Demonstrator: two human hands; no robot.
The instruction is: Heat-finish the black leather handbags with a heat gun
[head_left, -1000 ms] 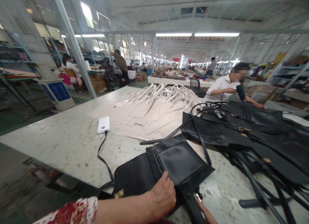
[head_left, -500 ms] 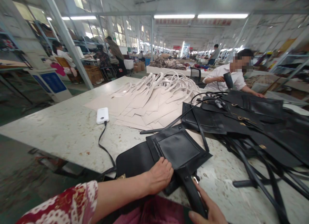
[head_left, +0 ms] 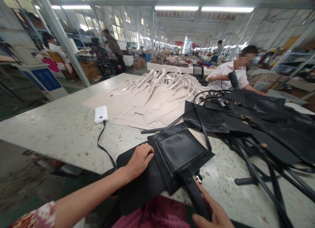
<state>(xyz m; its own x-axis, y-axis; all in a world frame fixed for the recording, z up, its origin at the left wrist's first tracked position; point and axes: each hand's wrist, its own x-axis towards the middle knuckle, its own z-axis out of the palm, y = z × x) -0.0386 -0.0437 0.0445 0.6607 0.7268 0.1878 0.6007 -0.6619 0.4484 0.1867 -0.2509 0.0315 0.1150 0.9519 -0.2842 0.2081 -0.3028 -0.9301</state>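
A black leather bag (head_left: 177, 152) lies at the near edge of the speckled table (head_left: 61, 129), partly hanging over it. My left hand (head_left: 140, 159) rests on the bag's left flap, fingers curled loosely at the edge of the square front panel. Down at the frame's bottom, my right hand (head_left: 211, 215) is closed round the bag's broad black strap (head_left: 194, 192), beside a small metal ring (head_left: 198, 179).
A white power bank (head_left: 101, 114) with a black cable lies to the left. Beige bag pieces (head_left: 152, 103) with looped handles are spread behind it. Several black bags (head_left: 258, 123) and straps are heaped on the right. A person in a white shirt (head_left: 228, 77) works at the far side.
My left hand has slid left and up, from the front panel's lower edge onto the bag's left flap. My right hand has come further into view on the strap.
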